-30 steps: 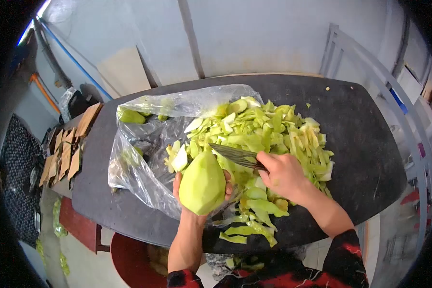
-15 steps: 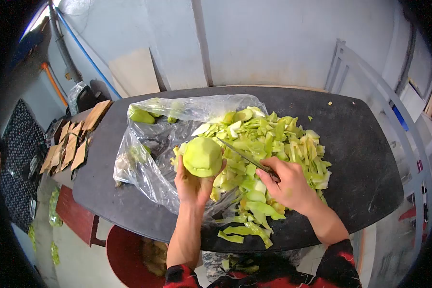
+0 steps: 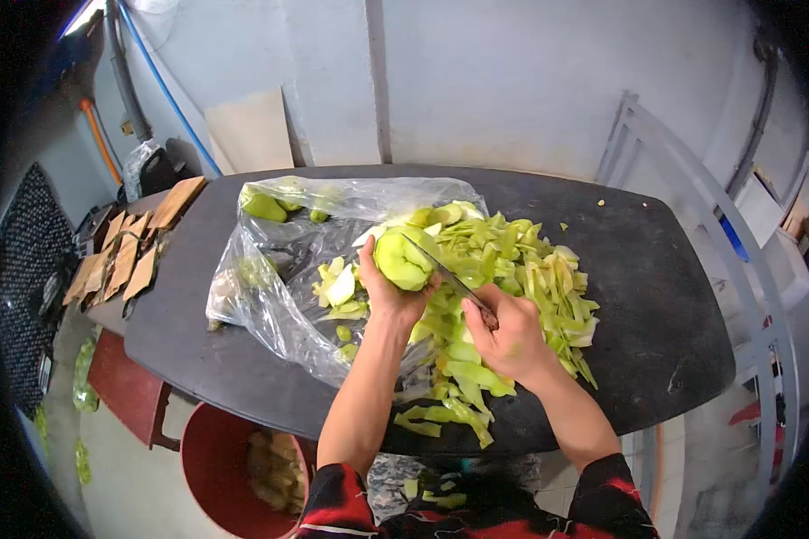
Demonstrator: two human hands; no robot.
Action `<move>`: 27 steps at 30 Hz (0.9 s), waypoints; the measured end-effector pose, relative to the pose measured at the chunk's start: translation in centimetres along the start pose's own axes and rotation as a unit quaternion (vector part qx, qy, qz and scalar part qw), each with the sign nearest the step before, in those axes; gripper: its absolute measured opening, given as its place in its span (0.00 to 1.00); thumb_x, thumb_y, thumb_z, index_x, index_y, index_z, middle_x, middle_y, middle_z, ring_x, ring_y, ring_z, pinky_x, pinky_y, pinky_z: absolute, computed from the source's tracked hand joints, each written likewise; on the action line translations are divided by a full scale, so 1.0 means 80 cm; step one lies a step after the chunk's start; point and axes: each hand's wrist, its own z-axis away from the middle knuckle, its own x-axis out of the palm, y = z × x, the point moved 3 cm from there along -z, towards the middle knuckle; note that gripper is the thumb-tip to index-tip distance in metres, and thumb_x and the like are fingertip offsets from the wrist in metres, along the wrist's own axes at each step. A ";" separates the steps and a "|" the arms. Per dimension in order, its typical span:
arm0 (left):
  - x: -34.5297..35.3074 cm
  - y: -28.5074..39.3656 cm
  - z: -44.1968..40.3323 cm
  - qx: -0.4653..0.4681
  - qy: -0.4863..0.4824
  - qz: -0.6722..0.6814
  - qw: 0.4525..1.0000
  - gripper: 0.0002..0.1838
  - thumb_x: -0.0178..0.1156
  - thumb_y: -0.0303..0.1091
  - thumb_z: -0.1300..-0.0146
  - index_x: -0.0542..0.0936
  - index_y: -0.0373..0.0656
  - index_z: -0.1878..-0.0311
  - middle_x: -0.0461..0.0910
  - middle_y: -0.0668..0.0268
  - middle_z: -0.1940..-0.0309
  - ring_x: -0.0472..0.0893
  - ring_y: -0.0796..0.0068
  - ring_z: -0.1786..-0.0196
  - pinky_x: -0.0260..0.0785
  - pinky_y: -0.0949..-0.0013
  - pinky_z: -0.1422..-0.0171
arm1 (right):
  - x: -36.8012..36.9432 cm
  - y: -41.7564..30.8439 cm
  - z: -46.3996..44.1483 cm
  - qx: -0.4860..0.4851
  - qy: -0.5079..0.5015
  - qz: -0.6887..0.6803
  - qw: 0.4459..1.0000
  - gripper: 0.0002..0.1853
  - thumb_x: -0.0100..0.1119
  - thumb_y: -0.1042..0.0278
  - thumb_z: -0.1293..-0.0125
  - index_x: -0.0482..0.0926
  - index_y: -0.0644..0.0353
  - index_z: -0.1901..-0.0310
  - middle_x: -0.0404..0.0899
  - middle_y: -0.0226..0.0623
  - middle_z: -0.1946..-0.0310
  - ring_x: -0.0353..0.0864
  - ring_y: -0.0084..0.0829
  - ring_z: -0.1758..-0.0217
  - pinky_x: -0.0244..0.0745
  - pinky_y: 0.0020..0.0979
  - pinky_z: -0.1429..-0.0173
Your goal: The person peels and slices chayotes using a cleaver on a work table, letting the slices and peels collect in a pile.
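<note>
My left hand [image 3: 394, 301] cups a round, pale green peeled vegetable [image 3: 401, 262] from below; it looks like a kohlrabi. A dark crack or cut shows on its lower right side. In my right hand [image 3: 508, 334] is a knife [image 3: 457, 286], gripped by its brown handle. Its blade points up and left, with the tip over or against the vegetable; contact is hard to tell. Beneath and to the right of both hands spreads a heap of green peelings [image 3: 539, 274].
A clear plastic bag [image 3: 283, 328] with green vegetables [image 3: 262, 205] inside lies on the dark table [image 3: 638, 296]. Below its left edge stands a red tub [image 3: 208, 467] holding pale lumps. Cardboard pieces [image 3: 128, 256] lie at far left; a grey metal rail [image 3: 728, 189] stands at right.
The vegetable has moved up and right in my left hand and turned, now showing a cracked side. The knife has come close to it. The whole view has shifted slightly.
</note>
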 end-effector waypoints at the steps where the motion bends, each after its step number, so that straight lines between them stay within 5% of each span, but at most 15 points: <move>1: -0.004 -0.003 0.000 -0.002 0.000 0.005 1.000 0.31 0.45 0.68 0.37 0.79 0.52 0.48 0.81 0.65 0.57 0.77 0.64 0.56 0.68 0.59 0.59 | 0.001 0.001 0.001 0.007 0.000 0.000 1.000 0.05 0.61 0.73 0.34 0.76 0.65 0.65 0.77 0.46 0.80 0.80 0.43 0.80 0.72 0.37 0.74; 5: -0.002 -0.005 0.005 -0.028 -0.032 -0.026 0.999 0.30 0.37 0.65 0.34 0.78 0.53 0.49 0.81 0.69 0.57 0.78 0.68 0.56 0.66 0.58 0.62 | 0.012 0.006 0.003 0.010 0.003 0.016 1.000 0.06 0.61 0.72 0.34 0.76 0.65 0.67 0.76 0.45 0.82 0.79 0.44 0.81 0.71 0.37 0.75; 7: -0.007 -0.006 0.010 -0.042 -0.022 -0.050 0.998 0.30 0.35 0.64 0.33 0.78 0.54 0.49 0.81 0.69 0.57 0.78 0.68 0.56 0.66 0.57 0.62 | 0.019 0.009 0.005 0.011 0.037 0.000 0.999 0.08 0.62 0.72 0.34 0.76 0.65 0.69 0.71 0.37 0.85 0.71 0.29 0.86 0.65 0.31 0.78; 10: -0.012 -0.006 0.011 -0.042 -0.022 -0.060 0.997 0.29 0.41 0.66 0.33 0.78 0.54 0.49 0.82 0.70 0.60 0.79 0.71 0.58 0.66 0.64 0.65 | 0.024 0.010 0.002 0.050 0.020 0.008 0.998 0.08 0.62 0.71 0.33 0.75 0.64 0.69 0.74 0.43 0.84 0.77 0.41 0.84 0.69 0.36 0.77; 22: -0.017 -0.006 0.020 -0.018 0.053 -0.057 0.997 0.28 0.43 0.67 0.34 0.78 0.54 0.52 0.81 0.71 0.63 0.78 0.73 0.63 0.63 0.66 0.68 | 0.010 -0.044 0.008 -0.010 0.059 0.031 0.998 0.06 0.62 0.73 0.34 0.76 0.63 0.67 0.76 0.41 0.84 0.77 0.40 0.83 0.69 0.36 0.77; 27: -0.007 -0.011 0.029 -0.013 0.022 -0.058 0.998 0.28 0.43 0.64 0.30 0.79 0.50 0.48 0.83 0.68 0.57 0.81 0.71 0.56 0.71 0.63 0.54 | 0.034 0.004 0.006 0.051 0.038 0.026 0.998 0.08 0.63 0.72 0.34 0.76 0.65 0.68 0.73 0.37 0.85 0.72 0.29 0.86 0.65 0.32 0.78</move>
